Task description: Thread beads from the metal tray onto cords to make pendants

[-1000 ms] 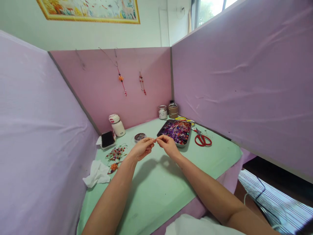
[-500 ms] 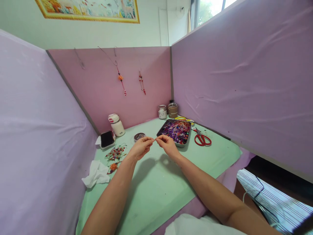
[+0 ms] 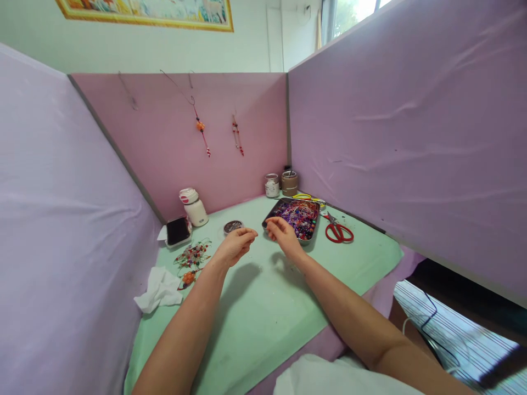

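Both hands up over green table, bead tray by the right

Left hand (image 3: 235,247) narrow, thumb and fingertips pinched together; anything between them too small to tell. Right hand (image 3: 284,236) fingers curled in, narrow; cannot tell if tips meet or what they hold. Hands apart, small gap between fingertips, both above green table (image 3: 263,334). Bead tray (image 3: 307,241), dark metal, mixed beads plus tangled thread, just behind right hand, partly covered by it. Round dish (image 3: 225,229) just behind left hand. Beaded strands (image 3: 193,254) and orange bead cluster (image 3: 189,278) left of left hand, white tissue (image 3: 159,291) near cluster. Red-handled scissors (image 3: 336,224) right of tray
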{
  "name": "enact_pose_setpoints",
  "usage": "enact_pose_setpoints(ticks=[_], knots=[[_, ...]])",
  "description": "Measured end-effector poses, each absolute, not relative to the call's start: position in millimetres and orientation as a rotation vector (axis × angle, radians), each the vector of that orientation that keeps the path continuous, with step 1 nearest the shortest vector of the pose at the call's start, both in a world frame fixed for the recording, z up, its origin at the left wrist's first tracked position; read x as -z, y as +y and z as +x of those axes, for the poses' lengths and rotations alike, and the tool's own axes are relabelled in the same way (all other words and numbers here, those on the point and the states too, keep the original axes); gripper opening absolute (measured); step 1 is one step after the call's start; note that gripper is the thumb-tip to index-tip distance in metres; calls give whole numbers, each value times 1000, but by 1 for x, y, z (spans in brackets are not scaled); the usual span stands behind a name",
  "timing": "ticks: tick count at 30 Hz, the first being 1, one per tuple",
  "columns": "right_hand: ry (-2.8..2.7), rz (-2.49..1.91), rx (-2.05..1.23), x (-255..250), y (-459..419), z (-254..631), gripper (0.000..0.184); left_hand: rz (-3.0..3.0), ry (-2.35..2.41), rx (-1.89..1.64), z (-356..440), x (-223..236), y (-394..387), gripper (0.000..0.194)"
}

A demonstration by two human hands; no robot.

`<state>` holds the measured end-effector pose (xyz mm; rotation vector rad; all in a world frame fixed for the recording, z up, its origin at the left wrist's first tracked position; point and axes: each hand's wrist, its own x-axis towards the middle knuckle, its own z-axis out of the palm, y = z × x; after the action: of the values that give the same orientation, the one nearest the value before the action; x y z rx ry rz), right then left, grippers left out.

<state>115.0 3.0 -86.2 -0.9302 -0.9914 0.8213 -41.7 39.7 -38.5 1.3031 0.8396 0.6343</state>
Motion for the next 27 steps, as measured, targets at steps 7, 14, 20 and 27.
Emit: enact_pose_setpoints(ticks=[7, 14, 20, 27], knots=[[-858, -1070, -518, 64, 14, 187, 27, 1233, 850, -618, -41, 39, 41, 26], [-1459, -1513, -414, 74, 38, 219, 12, 1227, 834, -598, -44, 36, 43, 24], [-1901, -1714, -328, 88, 65, 212, 18, 1204, 805, -567, -49, 37, 48, 26], [-2207, -1667, -319, 94, 86, 192, 39, 1190, 815, -539, -45, 44, 48, 28]])
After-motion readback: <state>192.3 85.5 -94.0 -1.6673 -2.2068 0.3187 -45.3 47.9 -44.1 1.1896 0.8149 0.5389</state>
